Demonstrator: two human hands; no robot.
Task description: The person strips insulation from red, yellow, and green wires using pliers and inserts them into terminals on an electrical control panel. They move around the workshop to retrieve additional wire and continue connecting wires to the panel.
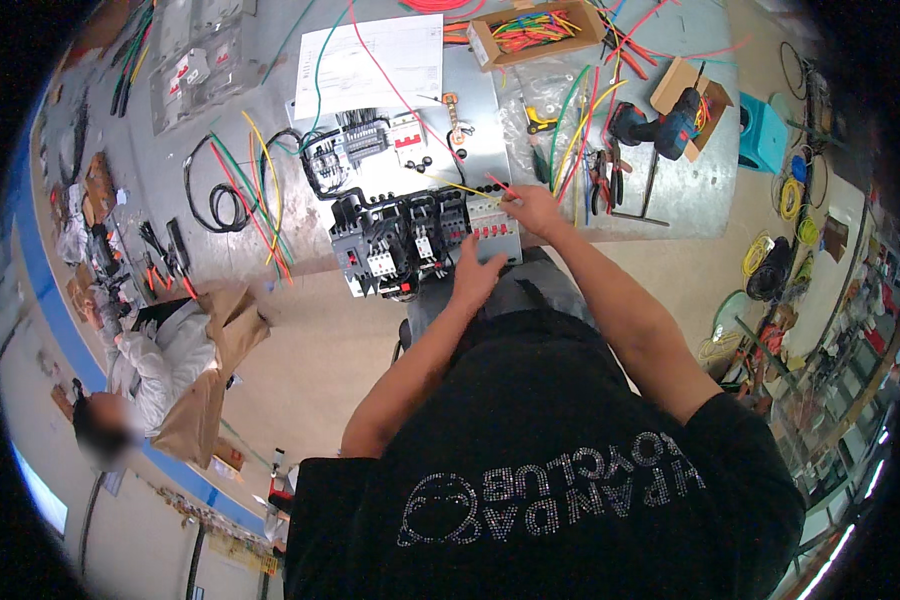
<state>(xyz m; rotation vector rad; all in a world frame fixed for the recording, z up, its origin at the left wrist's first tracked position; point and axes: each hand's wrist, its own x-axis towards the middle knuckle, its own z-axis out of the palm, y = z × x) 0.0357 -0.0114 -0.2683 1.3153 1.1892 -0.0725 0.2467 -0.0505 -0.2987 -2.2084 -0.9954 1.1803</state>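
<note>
An electrical panel (410,160) with wired components lies in front of me at the near edge of the metal table. My right hand (533,210) is closed in a pinch at its right side, above a row of circuit breakers with red levers (494,231). Thin wire shows at those fingertips: a yellow wire (460,186) and a red wire (498,182) both run up to them, and which one is gripped is hard to make out. Beside the same breakers, my left hand (478,274) has its thumb and fingers apart. Black contactors (380,240) sit left of it.
A printed sheet (370,65) lies at the panel's far edge. Rightward are pliers (610,180), a cordless drill (670,128) and loose coloured wires (575,140). An open carton of wires (535,35) stands behind. Another person (170,360) is at the left.
</note>
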